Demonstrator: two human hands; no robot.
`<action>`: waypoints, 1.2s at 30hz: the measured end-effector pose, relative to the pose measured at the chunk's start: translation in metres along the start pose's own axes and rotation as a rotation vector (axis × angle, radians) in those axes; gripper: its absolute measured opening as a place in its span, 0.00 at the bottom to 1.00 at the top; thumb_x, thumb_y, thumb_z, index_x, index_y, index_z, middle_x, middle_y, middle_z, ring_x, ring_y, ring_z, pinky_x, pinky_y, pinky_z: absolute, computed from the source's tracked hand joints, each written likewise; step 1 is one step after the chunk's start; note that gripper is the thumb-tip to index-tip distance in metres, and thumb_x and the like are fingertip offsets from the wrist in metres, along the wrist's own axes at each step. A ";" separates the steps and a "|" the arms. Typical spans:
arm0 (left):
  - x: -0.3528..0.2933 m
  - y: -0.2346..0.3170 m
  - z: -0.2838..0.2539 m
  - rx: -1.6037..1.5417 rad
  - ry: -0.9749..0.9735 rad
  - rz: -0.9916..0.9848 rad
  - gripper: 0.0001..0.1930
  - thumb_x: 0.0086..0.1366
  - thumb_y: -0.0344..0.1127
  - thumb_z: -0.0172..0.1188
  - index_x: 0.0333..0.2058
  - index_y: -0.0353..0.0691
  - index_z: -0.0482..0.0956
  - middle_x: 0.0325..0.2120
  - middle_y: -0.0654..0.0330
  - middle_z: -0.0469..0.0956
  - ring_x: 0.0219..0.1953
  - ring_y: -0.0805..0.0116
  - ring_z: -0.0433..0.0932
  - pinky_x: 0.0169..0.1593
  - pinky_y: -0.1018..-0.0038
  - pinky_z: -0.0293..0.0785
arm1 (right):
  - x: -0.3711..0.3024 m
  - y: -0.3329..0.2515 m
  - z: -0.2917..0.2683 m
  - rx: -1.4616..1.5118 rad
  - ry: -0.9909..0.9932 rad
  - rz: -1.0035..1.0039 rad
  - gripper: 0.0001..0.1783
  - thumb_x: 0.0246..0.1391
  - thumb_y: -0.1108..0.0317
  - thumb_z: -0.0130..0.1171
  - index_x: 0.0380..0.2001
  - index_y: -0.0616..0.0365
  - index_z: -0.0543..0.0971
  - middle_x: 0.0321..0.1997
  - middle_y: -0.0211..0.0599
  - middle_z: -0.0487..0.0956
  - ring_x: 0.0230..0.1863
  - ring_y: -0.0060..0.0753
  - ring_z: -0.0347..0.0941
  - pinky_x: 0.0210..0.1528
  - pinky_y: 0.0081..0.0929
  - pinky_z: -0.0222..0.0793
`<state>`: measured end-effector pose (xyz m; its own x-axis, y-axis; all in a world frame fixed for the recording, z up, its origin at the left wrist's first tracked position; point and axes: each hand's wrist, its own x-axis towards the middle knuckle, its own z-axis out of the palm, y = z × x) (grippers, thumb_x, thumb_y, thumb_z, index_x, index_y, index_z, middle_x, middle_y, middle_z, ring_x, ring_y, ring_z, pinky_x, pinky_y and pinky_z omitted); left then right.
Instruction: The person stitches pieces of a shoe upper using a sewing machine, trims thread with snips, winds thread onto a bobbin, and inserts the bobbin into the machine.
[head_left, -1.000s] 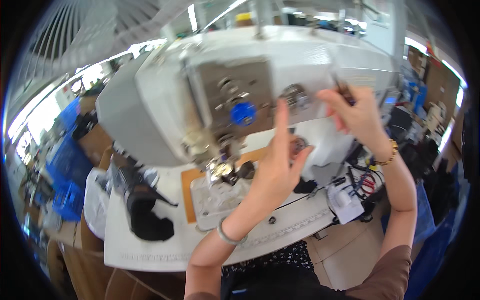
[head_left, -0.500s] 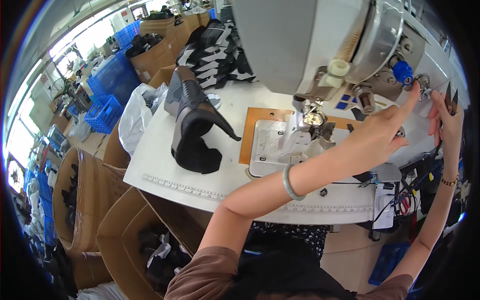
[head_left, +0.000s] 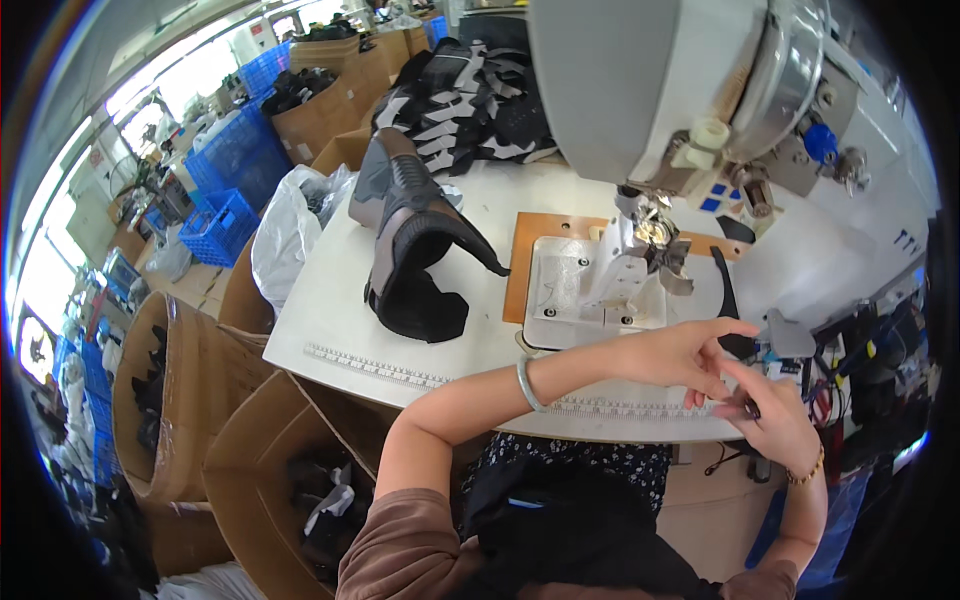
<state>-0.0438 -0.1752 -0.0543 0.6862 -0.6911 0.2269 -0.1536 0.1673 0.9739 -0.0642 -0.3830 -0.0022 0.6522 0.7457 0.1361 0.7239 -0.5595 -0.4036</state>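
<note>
My left hand, a pale bangle on its wrist, is above the front right of the white sewing table. Its index finger stretches right while the other fingers bend in; whatever they may pinch is too small to make out. Right beside it, fingertips almost meeting, my right hand is closed around small dark thread snips, mostly hidden in the palm. Just beyond is the sewing machine, with its metal needle plate on an orange-brown base. A dark shoe upper lies left of the machine.
Black and grey cut pieces are heaped at the back of the table. Cardboard boxes and a white plastic bag crowd the left side. A ruler strip runs along the front edge; tools and cables lie at right.
Both hands have come down from the thread tension knobs at the machine's right to the table's front edge and drawn together. The snips' blades no longer show. The view has shifted slightly.
</note>
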 end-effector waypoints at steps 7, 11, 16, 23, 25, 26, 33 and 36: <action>0.013 0.003 -0.009 -0.150 -0.002 -0.171 0.28 0.61 0.33 0.55 0.59 0.44 0.57 0.24 0.58 0.75 0.24 0.76 0.74 0.29 0.80 0.73 | 0.017 0.044 0.023 0.431 0.087 -0.063 0.10 0.51 0.69 0.56 0.35 0.61 0.73 0.21 0.34 0.72 0.23 0.25 0.69 0.26 0.21 0.63; 0.019 -0.029 -0.015 -0.011 0.138 -0.292 0.22 0.62 0.39 0.53 0.53 0.41 0.64 0.24 0.58 0.75 0.24 0.73 0.75 0.28 0.77 0.72 | 0.018 0.066 0.016 0.837 0.235 0.276 0.10 0.54 0.66 0.55 0.34 0.62 0.72 0.17 0.24 0.66 0.18 0.12 0.60 0.18 0.14 0.53; 0.001 -0.089 -0.004 1.219 0.115 -0.092 0.18 0.58 0.43 0.57 0.44 0.40 0.71 0.27 0.58 0.68 0.29 0.64 0.73 0.31 0.70 0.71 | 0.023 0.093 0.035 1.149 0.216 0.275 0.10 0.55 0.66 0.54 0.35 0.62 0.72 0.17 0.22 0.66 0.13 0.09 0.53 0.13 0.11 0.44; -0.008 -0.110 0.018 1.469 0.237 0.036 0.06 0.52 0.29 0.51 0.29 0.33 0.68 0.28 0.54 0.67 0.31 0.59 0.71 0.32 0.70 0.72 | 0.044 0.085 0.047 1.290 0.054 0.128 0.13 0.51 0.66 0.57 0.29 0.66 0.69 0.11 0.26 0.63 0.08 0.12 0.52 0.10 0.14 0.44; -0.013 -0.109 0.025 1.704 0.093 -0.197 0.05 0.49 0.27 0.51 0.27 0.33 0.69 0.29 0.54 0.68 0.33 0.60 0.71 0.32 0.70 0.72 | 0.058 0.079 0.053 1.261 -0.013 0.112 0.13 0.51 0.65 0.58 0.28 0.66 0.71 0.11 0.28 0.66 0.08 0.13 0.54 0.10 0.13 0.45; -0.018 -0.108 0.020 1.723 0.119 -0.221 0.05 0.49 0.27 0.51 0.27 0.33 0.69 0.29 0.54 0.68 0.33 0.60 0.71 0.32 0.70 0.72 | 0.063 0.076 0.056 1.245 -0.036 0.109 0.13 0.50 0.65 0.59 0.28 0.66 0.71 0.11 0.29 0.67 0.08 0.13 0.54 0.10 0.13 0.45; -0.042 -0.051 -0.032 0.219 0.606 -0.169 0.06 0.57 0.25 0.56 0.34 0.32 0.72 0.31 0.54 0.75 0.30 0.70 0.77 0.31 0.77 0.73 | 0.096 0.068 0.087 1.294 -0.173 0.035 0.11 0.53 0.66 0.57 0.33 0.64 0.72 0.13 0.27 0.67 0.11 0.12 0.56 0.12 0.13 0.48; -0.042 -0.056 -0.035 -0.125 0.850 0.096 0.02 0.59 0.21 0.53 0.31 0.32 0.72 0.27 0.61 0.74 0.28 0.76 0.76 0.28 0.80 0.72 | 0.103 0.066 0.103 1.331 -0.136 0.087 0.11 0.53 0.64 0.57 0.32 0.63 0.72 0.13 0.26 0.68 0.11 0.12 0.56 0.12 0.13 0.48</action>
<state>-0.0393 -0.1312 -0.1185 0.9810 0.0820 0.1756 -0.1925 0.3088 0.9314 0.0273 -0.3061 -0.1083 0.6006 0.7995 0.0062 -0.1373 0.1107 -0.9843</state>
